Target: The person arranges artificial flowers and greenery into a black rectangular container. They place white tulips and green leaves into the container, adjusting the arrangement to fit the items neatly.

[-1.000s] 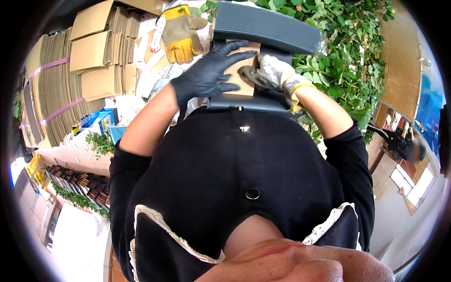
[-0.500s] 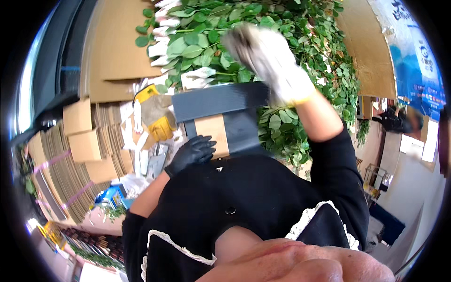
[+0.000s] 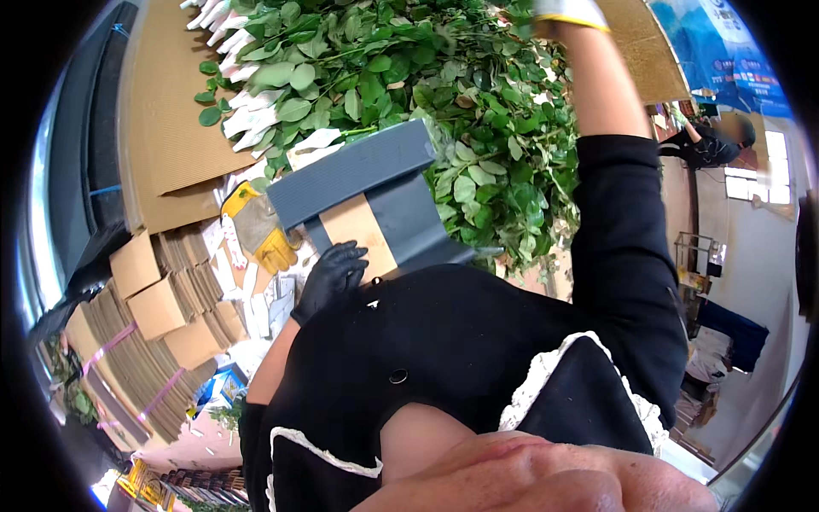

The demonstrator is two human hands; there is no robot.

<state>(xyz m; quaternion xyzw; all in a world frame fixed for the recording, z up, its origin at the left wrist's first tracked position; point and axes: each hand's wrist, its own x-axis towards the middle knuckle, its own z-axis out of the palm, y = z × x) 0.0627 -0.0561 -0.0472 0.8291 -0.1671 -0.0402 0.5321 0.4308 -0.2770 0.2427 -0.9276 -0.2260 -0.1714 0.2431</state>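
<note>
My left hand point(image 3: 331, 278), in a black glove, rests by my waist at the near end of a bare wooden strip point(image 3: 358, 229). Its fingers are loosely bent and nothing shows in them. The strip runs between dark grey sheets, with a grey ribbed block point(image 3: 354, 173) across its far end. My right hand point(image 3: 570, 12), in a white glove with a yellow cuff, reaches to the top edge over the far side of a big heap of leafy green stems point(image 3: 478, 111). Its fingers are cut off by that edge. White wraps point(image 3: 252, 118) cover stem ends at the left.
A yellow and grey work glove point(image 3: 260, 229) lies left of the block. Stacked flat cardboard boxes point(image 3: 128, 354) stand at the left, below a large cardboard sheet point(image 3: 175, 111). Another person point(image 3: 712, 145) is in the background at right, near a blue printed sheet point(image 3: 725, 60).
My right hand has swung away from the grey block, up and right over the leaves to the top edge. My left hand stays by the strip, its fingers more bent. The whole view has tilted.
</note>
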